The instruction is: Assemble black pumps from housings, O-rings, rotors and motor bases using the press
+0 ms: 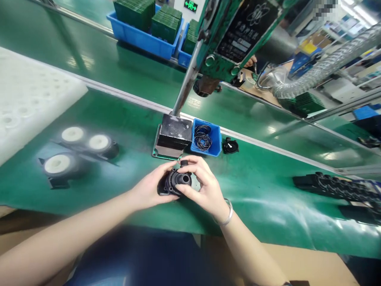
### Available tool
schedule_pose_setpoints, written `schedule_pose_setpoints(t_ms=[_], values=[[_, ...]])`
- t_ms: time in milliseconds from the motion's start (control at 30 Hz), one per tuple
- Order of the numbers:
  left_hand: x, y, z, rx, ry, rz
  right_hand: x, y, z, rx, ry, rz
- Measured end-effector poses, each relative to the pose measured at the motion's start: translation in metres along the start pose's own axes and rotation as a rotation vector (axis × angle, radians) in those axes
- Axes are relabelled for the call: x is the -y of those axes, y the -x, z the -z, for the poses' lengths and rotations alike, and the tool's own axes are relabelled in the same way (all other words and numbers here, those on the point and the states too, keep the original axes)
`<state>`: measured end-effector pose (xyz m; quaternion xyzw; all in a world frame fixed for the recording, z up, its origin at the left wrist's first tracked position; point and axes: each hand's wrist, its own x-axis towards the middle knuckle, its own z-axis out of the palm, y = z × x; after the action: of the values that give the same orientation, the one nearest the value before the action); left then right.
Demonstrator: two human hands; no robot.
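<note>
in hand: black pump housing (pixel 177 182) at desk (pixel 268 190) centre, left hand (pixel 149 188) and right hand (pixel 205 186), fingers grasping it
progress: seemingly mid-assembly, ring seating unclear
done: 3 white-capped pumps (pixel 98 143) at 9 o'clock
stock: 1 blue bin of O-rings (pixel 205 139) at 12 o'clock; 1 loose black cover (pixel 230 146) at 1 o'clock

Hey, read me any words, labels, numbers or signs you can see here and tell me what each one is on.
Nothing reads clearly.
Green exit sign: white arrow and figure symbols; any lettering too small to read.
Black plate on the green press: an atom-like emblem and lines of characters, too blurred to quote.
Black housing in the hands: no markings visible.
</note>
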<state>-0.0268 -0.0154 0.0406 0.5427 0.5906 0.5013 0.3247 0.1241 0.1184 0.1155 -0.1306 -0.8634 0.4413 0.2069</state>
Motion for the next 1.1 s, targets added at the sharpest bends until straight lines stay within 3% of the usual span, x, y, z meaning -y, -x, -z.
schedule_pose_setpoints(t_ms=[367, 1100], values=[[0.002, 0.0, 0.0, 0.006, -0.056, -0.056, -0.005, 0.015, -0.018, -0.068, 0.202, -0.021], [0.0, -0.003, 0.004, 0.019, -0.103, -0.129, -0.005, 0.016, -0.02, -0.086, 0.202, 0.001]])
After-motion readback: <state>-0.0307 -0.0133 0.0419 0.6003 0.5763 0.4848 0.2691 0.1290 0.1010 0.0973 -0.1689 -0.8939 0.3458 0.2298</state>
